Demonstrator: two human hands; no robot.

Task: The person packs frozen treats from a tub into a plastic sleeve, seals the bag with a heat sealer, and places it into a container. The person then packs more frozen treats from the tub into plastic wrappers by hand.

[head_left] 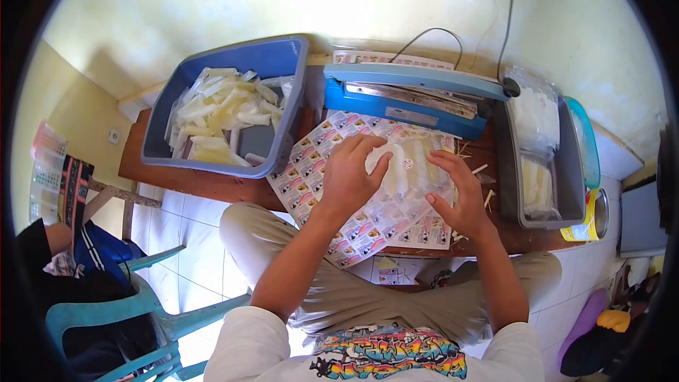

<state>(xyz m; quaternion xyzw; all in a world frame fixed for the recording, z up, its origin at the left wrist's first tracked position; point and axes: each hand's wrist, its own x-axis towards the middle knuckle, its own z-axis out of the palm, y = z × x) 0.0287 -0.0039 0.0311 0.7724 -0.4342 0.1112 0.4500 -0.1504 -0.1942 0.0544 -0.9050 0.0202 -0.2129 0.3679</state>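
Observation:
A clear plastic pack of pale yellow-white sticks lies on printed label sheets at the middle of the wooden table. My left hand rests at the pack's left side, fingers curved and thumb apart from them. At the right side, my right hand touches the plastic with its fingers spread. Neither hand is closed around the pack. Just behind it stands a blue sealing machine with a long light-blue arm on top.
A blue-grey tub with many wrapped sticks is at the left. On the right, a grey bin holds filled packs, beside a yellow can. A green chair and part of another person are at the lower left.

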